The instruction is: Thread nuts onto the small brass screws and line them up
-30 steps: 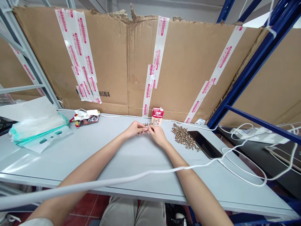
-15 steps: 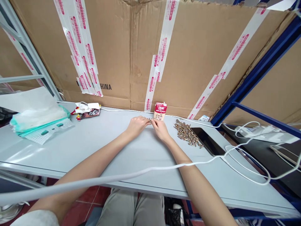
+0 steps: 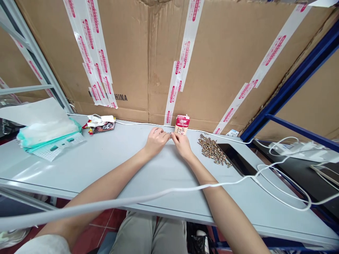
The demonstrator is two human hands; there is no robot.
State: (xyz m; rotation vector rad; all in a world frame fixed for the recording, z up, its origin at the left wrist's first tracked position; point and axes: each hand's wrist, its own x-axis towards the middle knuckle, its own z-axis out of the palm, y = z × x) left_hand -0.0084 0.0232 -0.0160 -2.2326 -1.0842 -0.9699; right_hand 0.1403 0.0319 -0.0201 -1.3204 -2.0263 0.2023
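My left hand is curled closed near the middle of the grey table, its fingertips meeting those of my right hand. Thumb and fingers of the right hand are pinched together. Between the fingertips shows a bit of small metal screws, mostly covered by the fingers; how many there are I cannot tell. Right behind the right hand stands a red and cream drink carton. To the right lies a loose pile of small brass-coloured screws, beside a black phone.
A white cable crosses in front of my forearms toward a power strip at the right. Snack wrappers and a stack of teal-edged packs lie on the left. A cardboard wall closes off the table's back.
The whole view has shifted slightly to the right. My hands stay together at the same spot by the carton, and less of the metal between the fingertips shows now.
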